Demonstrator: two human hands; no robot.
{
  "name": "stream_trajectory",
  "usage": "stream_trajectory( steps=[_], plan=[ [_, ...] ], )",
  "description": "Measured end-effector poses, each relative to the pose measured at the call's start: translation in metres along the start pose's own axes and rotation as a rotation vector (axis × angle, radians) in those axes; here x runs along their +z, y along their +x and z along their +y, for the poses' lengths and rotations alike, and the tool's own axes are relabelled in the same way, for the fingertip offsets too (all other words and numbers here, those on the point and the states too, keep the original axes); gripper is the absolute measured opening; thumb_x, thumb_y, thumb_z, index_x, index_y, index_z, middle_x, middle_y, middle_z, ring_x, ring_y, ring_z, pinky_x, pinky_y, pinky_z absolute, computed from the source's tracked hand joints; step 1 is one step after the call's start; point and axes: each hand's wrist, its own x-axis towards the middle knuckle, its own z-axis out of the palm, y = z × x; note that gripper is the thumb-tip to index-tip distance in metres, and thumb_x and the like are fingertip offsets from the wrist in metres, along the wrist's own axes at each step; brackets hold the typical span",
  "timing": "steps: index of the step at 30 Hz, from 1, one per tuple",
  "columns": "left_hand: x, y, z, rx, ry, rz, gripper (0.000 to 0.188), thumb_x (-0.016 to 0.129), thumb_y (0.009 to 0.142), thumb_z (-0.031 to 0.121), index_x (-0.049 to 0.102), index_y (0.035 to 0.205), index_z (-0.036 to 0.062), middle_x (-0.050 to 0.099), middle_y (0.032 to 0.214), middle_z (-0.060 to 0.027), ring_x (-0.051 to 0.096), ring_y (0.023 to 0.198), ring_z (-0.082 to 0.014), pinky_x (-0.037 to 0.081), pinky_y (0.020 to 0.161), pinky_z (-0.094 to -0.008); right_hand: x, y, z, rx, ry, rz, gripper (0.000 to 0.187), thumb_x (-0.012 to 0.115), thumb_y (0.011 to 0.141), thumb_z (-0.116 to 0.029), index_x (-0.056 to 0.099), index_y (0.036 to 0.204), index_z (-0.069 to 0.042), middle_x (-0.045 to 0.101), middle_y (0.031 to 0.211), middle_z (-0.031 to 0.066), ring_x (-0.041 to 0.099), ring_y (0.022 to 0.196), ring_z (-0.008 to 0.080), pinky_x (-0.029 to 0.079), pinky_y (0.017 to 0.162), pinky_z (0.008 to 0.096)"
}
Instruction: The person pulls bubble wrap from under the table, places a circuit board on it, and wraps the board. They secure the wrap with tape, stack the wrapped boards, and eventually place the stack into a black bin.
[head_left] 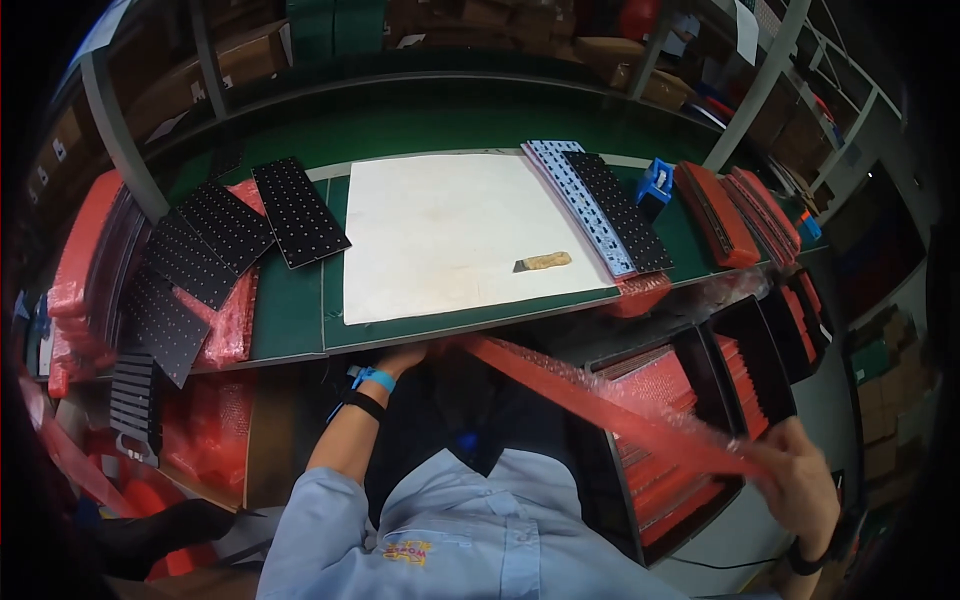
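A long strip of red bubble wrap (600, 400) stretches slantwise in front of my body, below the bench edge. Its right end is gripped in my right hand (805, 485), which is slightly blurred and raised over the bins. At the strip's other end is my left hand (408, 356), close under the bench's front edge; its fingers barely show, but the strip runs taut from it. On the bench, a white board (440, 230) carries a utility knife (542, 262) with a tan, wrapped-looking handle. Nothing touches the knife.
Black dotted panels (300, 210) lie spread at the left beside red-wrapped stacks (85, 265). A blue-white patterned panel (580, 205) and a black dotted panel (620, 210) overlap at right, near a blue tape dispenser (656, 185). Black bins (625, 500) hold red-wrapped pieces.
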Motion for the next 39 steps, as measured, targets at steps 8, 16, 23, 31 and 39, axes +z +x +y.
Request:
stream_trajectory(
  steps=[8, 16, 23, 31, 39],
  plan=[
    [-0.005, 0.011, 0.010, -0.012, 0.060, -0.137, 0.042, 0.057, 0.097, 0.025, 0.054, 0.131, 0.0006, 0.053, 0.137, -0.0213, 0.049, 0.128, -0.0334, 0.037, 0.109, -0.0419, -0.023, 0.009, -0.010, -0.073, -0.149, 0.041, 0.041, 0.076, 0.067, -0.014, 0.067, 0.104, 0.001, 0.056, 0.075, 0.0137, 0.057, 0.065, 0.0344, 0.043, 0.057, 0.0415],
    [0.016, 0.029, 0.031, -0.381, -0.489, -0.389, 0.048, 0.061, 0.094, 0.034, 0.057, 0.128, 0.0013, 0.063, 0.125, -0.0174, 0.057, 0.118, -0.0298, 0.041, 0.105, -0.0395, -0.048, -0.039, -0.004, -0.247, 0.781, 0.319, 0.052, 0.070, 0.080, -0.011, 0.051, 0.128, -0.001, 0.062, 0.100, 0.0119, 0.061, 0.086, 0.0250, 0.046, 0.073, 0.0344],
    [0.063, -0.012, 0.053, 0.154, -0.256, -0.465, 0.045, 0.059, 0.090, 0.031, 0.062, 0.124, 0.0007, 0.065, 0.125, -0.0143, 0.059, 0.115, -0.0241, 0.042, 0.102, -0.0347, -0.055, 0.167, -0.091, -0.574, 1.033, 0.545, 0.056, 0.062, 0.085, -0.004, 0.044, 0.138, 0.001, 0.059, 0.118, 0.0152, 0.057, 0.107, 0.0238, 0.045, 0.089, 0.0344],
    [0.020, -0.080, 0.215, 0.384, -0.553, 0.769, 0.074, 0.067, 0.090, 0.033, 0.032, 0.145, -0.0023, 0.065, 0.106, -0.0127, 0.062, 0.105, -0.0183, 0.047, 0.092, -0.0333, -0.015, 0.269, -0.181, -0.838, 0.868, 0.707, 0.060, 0.053, 0.088, 0.005, 0.039, 0.145, 0.000, 0.056, 0.135, 0.0174, 0.057, 0.121, 0.0221, 0.046, 0.100, 0.0325],
    [0.003, -0.107, 0.156, -0.176, -0.812, -0.095, 0.026, 0.059, 0.098, 0.015, 0.066, 0.118, -0.0010, 0.070, 0.100, -0.0046, 0.063, 0.090, -0.0097, 0.051, 0.081, -0.0243, -0.063, 0.352, -0.120, -0.459, 0.367, 0.746, 0.017, 0.068, 0.081, -0.003, 0.069, 0.098, -0.002, 0.070, 0.089, 0.0135, 0.068, 0.077, 0.0196, 0.051, 0.063, 0.0273]
  ],
)
